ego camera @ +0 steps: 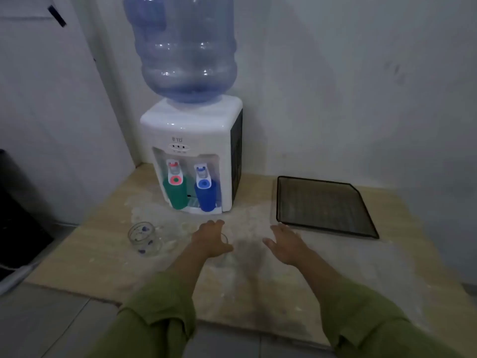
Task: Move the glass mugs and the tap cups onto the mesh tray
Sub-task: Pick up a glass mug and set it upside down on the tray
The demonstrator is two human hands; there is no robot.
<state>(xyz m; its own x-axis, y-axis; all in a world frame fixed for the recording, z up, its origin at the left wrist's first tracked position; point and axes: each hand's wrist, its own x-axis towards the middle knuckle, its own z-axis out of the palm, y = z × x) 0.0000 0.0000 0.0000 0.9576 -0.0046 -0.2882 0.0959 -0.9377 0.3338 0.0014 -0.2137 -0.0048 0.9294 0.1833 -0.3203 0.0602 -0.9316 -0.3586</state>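
Note:
A clear glass mug with blue dots stands on the table to the left. A second glass mug is mostly hidden under my left hand, which lies over its top; whether the fingers grip it is hidden. My right hand hovers open, palm down, just in front of the near left corner of the black mesh tray, which holds nothing. A green cup stands under the dispenser's red tap and a blue cup under its blue tap.
The white water dispenser with a large blue bottle stands at the back against the wall. The beige table ends at its front edge near my sleeves. A dark appliance sits off the table's left side.

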